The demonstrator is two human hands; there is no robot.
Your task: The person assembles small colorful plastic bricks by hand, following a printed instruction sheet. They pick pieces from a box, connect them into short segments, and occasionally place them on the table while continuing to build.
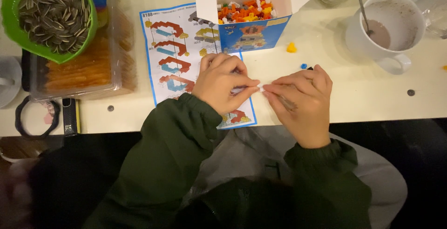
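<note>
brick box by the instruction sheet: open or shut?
Open. The box has its white flaps raised, and the small bricks inside, mostly orange with some white and yellow, show from above.

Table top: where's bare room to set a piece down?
Free: table between right hand and white mug; strip from there to the front edge. Crowded: left end, with seed bowl, clear container, and instruction sheet under left hand.

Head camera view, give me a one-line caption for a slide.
Two hands, left hand and right hand, pinch a tiny white brick over an instruction sheet, beside an open box of bricks.
</note>
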